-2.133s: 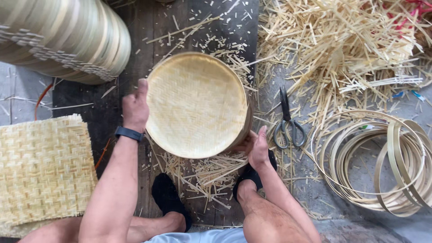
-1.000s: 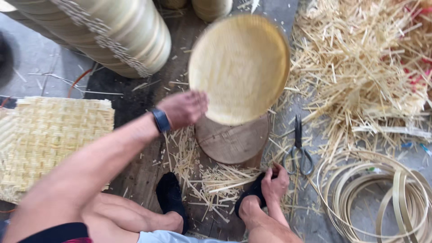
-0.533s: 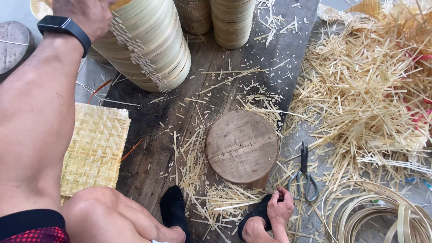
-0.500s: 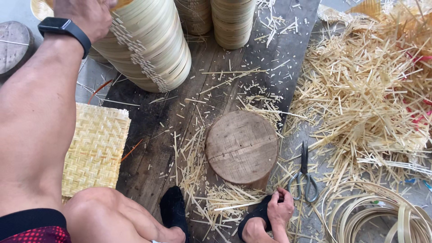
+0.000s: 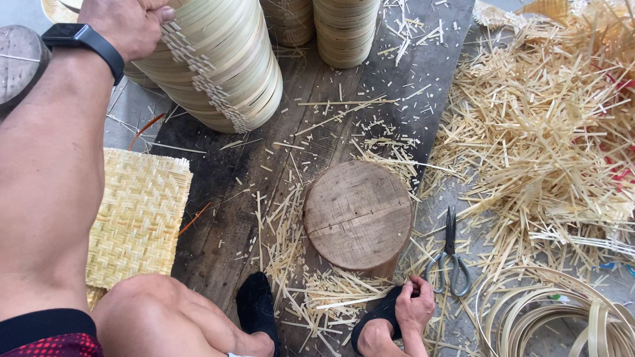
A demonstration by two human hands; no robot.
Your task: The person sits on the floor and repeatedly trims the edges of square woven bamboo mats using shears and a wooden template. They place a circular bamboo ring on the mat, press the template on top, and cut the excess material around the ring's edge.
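Note:
My left hand (image 5: pixel 126 23), with a black watch on the wrist, is raised at the top left, fingers curled on the upper end of a leaning stack of round bamboo trays (image 5: pixel 225 66). A sliver of a round woven tray (image 5: pixel 56 6) shows beside the hand at the frame's top edge; the rest is out of view. My right hand (image 5: pixel 415 305) rests low by my right foot, fingers curled against the black sandal (image 5: pixel 377 317), with nothing seen in it. A round wooden block (image 5: pixel 357 215) stands bare between the hands.
Scissors (image 5: pixel 450 254) lie right of the block. A square woven mat (image 5: pixel 139 218) lies at the left. Two more tray stacks (image 5: pixel 344 30) stand at the back. A heap of bamboo slivers (image 5: pixel 549 132) fills the right; coiled bamboo strips (image 5: pixel 562 317) lie at bottom right.
My left hand lifted the round woven tray off the wooden block and carried it up and left to the leaning stack. My right hand dropped down to my foot.

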